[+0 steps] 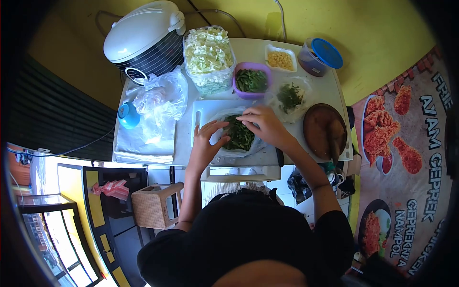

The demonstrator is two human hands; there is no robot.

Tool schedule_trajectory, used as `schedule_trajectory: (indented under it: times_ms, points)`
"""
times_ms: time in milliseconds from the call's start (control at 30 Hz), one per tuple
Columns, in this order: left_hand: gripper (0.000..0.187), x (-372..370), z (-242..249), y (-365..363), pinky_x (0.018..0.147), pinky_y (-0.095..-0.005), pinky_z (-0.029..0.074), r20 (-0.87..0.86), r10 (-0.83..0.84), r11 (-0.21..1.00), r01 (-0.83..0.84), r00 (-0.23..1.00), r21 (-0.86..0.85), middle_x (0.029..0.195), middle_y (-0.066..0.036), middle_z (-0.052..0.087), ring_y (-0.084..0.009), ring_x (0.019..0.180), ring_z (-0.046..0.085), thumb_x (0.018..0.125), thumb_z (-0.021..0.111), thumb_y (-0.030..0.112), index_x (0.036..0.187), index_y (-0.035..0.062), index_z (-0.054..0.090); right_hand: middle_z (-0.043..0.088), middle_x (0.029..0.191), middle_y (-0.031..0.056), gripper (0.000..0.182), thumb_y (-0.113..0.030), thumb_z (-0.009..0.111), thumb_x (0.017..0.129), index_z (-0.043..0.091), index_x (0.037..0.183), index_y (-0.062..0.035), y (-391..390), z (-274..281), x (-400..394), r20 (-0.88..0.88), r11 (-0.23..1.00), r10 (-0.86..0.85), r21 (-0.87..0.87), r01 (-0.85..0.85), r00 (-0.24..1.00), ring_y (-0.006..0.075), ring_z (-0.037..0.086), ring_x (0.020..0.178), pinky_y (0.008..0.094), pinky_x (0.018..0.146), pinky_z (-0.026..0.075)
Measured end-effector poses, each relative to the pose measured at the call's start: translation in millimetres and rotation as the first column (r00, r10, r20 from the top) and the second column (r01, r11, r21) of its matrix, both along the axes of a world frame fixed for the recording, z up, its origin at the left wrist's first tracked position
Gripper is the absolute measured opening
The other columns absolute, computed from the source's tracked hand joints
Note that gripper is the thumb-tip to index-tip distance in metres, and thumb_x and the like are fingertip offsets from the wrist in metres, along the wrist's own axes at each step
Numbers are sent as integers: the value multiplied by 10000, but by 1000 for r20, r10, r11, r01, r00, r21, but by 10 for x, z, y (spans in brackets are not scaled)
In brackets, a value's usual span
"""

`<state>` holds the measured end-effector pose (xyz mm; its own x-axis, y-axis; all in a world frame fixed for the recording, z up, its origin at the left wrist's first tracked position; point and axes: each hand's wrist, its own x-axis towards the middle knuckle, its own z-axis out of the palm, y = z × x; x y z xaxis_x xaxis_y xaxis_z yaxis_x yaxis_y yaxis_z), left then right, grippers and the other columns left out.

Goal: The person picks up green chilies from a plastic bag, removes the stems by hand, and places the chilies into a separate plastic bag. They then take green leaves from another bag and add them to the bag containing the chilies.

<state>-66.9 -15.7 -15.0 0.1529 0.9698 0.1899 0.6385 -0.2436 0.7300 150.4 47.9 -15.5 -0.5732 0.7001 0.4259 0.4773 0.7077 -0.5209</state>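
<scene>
A clear plastic bag (256,147) lies open on a white cutting board (204,111), with cut green vegetable pieces (239,139) inside. My left hand (206,142) is at the bag's left side, thumb and fingers apart, with nothing seen in it. From the right, my right hand (265,125) reaches over the bag's upper edge. Its fingers are slightly bent and spread above the greens, and I see nothing held. Whether its fingertips touch the greens cannot be made out. Just behind stands a purple tub (235,86) of cut green pieces.
Around the table stand a container of chopped cabbage (208,55), a rice cooker (141,36), plastic bags (160,98), a blue cup (128,115), a white tray (271,49) of yellow pieces, a bag of leaves (290,98), a blue-lidded tub (313,62) and a mortar (315,126) with pestle.
</scene>
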Motion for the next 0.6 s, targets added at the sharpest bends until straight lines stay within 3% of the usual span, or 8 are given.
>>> schedule_trajectory:
  times_ms: [33, 167, 233, 333, 367, 433, 567, 600]
  points:
    - [486, -34, -51, 3, 1077, -585, 178, 8, -46, 999, 46, 999, -21, 1273, -113, 559, -297, 1256, 456, 769, 728, 223, 1226, 157, 576, 631, 982, 56, 210, -95, 644, 807, 692, 1011, -80, 50, -59, -53, 79, 999, 27, 19, -29, 997, 256, 560, 915, 362, 818, 422]
    - [692, 15, -119, -71, 1088, -590, 144, -76, 32, 999, -33, 997, -6, 1402, -118, 432, -294, 1324, 368, 740, 750, 259, 1359, 184, 451, 629, 966, 31, 214, -147, 656, 789, 693, 998, -117, 197, -141, -174, 282, 991, -8, 132, -30, 959, 235, 543, 957, 380, 829, 390]
    - [695, 20, -121, -77, 1090, -593, 137, -80, 47, 999, -46, 996, 5, 1402, -114, 434, -298, 1330, 359, 740, 751, 260, 1361, 182, 449, 627, 958, 20, 233, -183, 676, 770, 690, 999, -144, 210, -69, -166, 436, 991, -31, 128, -28, 899, 219, 532, 967, 378, 836, 367]
    - [686, -12, -109, -77, 1092, -599, 131, -95, 65, 998, -66, 993, -3, 1407, -105, 430, -307, 1341, 340, 742, 752, 265, 1356, 182, 458, 626, 944, 13, 196, -183, 685, 763, 686, 953, -134, 301, 19, -122, 494, 993, 30, 81, -80, 869, 208, 535, 938, 373, 820, 367]
    - [675, -33, -96, -74, 1093, -603, 131, -103, 72, 997, -74, 992, -19, 1412, -100, 425, -312, 1347, 330, 743, 752, 268, 1350, 184, 468, 626, 944, 13, 196, -183, 685, 763, 686, 953, -134, 329, 46, -111, 494, 993, 30, 83, -81, 869, 208, 535, 938, 373, 820, 367]
    - [656, -92, -53, -94, 1091, -606, 137, -111, 71, 997, -74, 991, -21, 1418, -97, 417, -318, 1347, 328, 748, 751, 272, 1340, 184, 482, 626, 941, 18, 145, -191, 687, 771, 678, 899, -123, 373, 103, -96, 398, 986, 162, -112, -127, 903, 210, 545, 916, 374, 827, 366]
    - [594, -146, -32, -124, 1083, -611, 159, -103, 80, 996, -84, 992, -38, 1427, -93, 402, -328, 1359, 302, 775, 734, 291, 1316, 186, 514, 624, 931, 26, 125, -197, 685, 782, 664, 875, -116, 394, 159, -126, 308, 966, 179, -235, -108, 934, 215, 559, 904, 380, 830, 364]
    - [594, -149, -56, -117, 1083, -611, 159, -102, 80, 996, -84, 992, -37, 1427, -93, 402, -328, 1359, 302, 775, 734, 291, 1316, 186, 514, 624, 930, 31, 122, -197, 678, 791, 663, 878, -113, 418, 96, -157, 196, 961, 182, -241, -133, 964, 221, 563, 904, 380, 830, 363]
